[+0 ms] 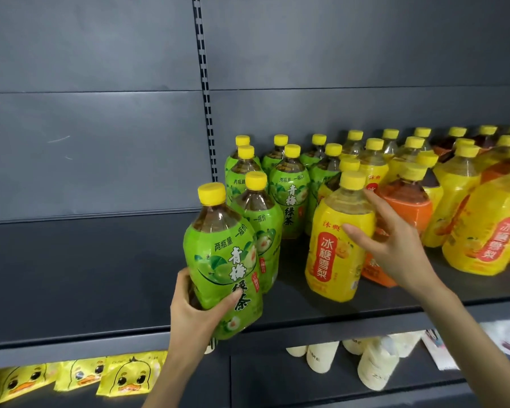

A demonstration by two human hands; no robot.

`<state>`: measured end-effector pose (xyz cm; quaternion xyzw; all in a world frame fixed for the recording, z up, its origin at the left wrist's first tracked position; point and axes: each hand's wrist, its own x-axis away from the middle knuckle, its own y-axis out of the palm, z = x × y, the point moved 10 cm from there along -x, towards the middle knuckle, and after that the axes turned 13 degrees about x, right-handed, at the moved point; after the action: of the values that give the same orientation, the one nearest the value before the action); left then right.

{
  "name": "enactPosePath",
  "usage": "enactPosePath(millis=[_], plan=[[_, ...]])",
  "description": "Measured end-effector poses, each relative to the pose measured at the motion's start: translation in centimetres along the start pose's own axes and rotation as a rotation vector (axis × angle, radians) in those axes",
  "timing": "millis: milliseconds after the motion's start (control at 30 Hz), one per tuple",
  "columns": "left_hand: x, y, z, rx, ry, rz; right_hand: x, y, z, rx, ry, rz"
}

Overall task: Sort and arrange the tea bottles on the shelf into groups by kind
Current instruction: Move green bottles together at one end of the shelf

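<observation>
Nearest you, your left hand (195, 310) grips the green-labelled plastic tea bottle with the yellow cap (224, 260) low on its body. The fingers (233, 298) are curled round the label from below. Its long axis is close to upright, the cap leaning a little to the left. Its base sits at the front lip of the dark grey metal shelf (100, 290); I cannot tell whether it rests there or is held just off it.

The place for it looks to be straight behind and slightly right. The cluster of green-labelled bottles (289, 195) stands there in rows, and its front bottle is just beside the one you hold. A short push away from you, with the bottle stood up straight, would probably join it to its kind.

A little further in, your right hand (395, 245) comes in from the right at the yellow-labelled bottle of pale drink (336, 248). It stands upright at the front, near the green group. The hand is spread wide, the thumb laid on the label and the other fingers (374, 198) reaching past its shoulder, not closed round it. This is the nearer hand for that bottle.

Behind and to the right, an orange-labelled bottle of dark tea (407, 201) stands among more yellow-labelled bottles (489, 231). That end looks unsorted.
</observation>
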<state>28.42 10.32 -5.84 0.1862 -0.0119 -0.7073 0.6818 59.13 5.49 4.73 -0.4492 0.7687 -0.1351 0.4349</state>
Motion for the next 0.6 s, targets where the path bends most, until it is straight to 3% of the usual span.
enactPosePath(millis=[300,400,467,500,600], plan=[[-1.5,2.4,-1.1,0.001,-0.023,-0.022,0.6,0.0,0.9,-0.028,0.015,-0.042],[-1.5,2.5,-1.0,0.015,-0.023,-0.032,1.7,-1.6,-1.0,0.269,-0.030,0.199],[-1.4,2.6,-0.6,0.019,-0.017,-0.042,2.9,-2.3,-5.2,0.416,-0.214,0.400],[-1.4,2.6,-0.3,0.017,-0.011,-0.049,3.3,-1.7,-7.2,0.403,-0.306,0.416],[-1.4,3.1,0.5,0.006,0.007,-0.095,3.0,2.5,-10.3,0.187,-0.419,0.181]])
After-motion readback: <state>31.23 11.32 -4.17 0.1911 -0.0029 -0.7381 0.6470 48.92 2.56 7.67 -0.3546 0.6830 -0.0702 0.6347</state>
